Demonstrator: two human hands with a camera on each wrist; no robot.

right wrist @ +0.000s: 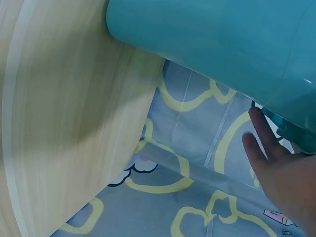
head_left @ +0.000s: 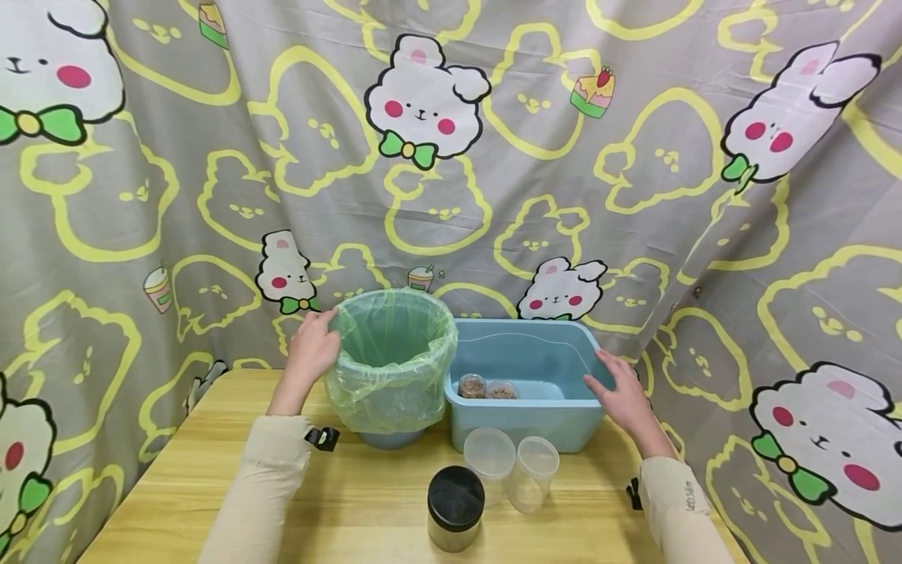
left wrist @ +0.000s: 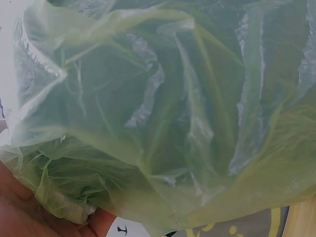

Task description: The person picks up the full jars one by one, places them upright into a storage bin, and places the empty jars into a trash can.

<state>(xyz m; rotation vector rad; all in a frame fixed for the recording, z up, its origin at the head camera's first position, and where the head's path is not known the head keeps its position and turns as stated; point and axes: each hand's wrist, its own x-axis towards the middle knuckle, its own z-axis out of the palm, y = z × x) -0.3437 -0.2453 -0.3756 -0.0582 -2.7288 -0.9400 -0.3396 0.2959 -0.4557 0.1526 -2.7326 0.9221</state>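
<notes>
A round blue-grey trash bin, lined with a translucent green bag, stands left of centre on the table. My left hand grips its left rim through the bag; in the left wrist view, the fingers curl round bunched bag film. Beside the bin is a rectangular blue plastic tub. My right hand holds the tub's right rim, thumb on the inner side and fingers outside. In the right wrist view, two fingers reach below the rim. Inside the tub lie two small clear containers with brown contents.
In front of the tub stand two translucent plastic jars and a clear jar with a black lid. They share the wooden table. A patterned grey curtain hangs close behind and along both sides.
</notes>
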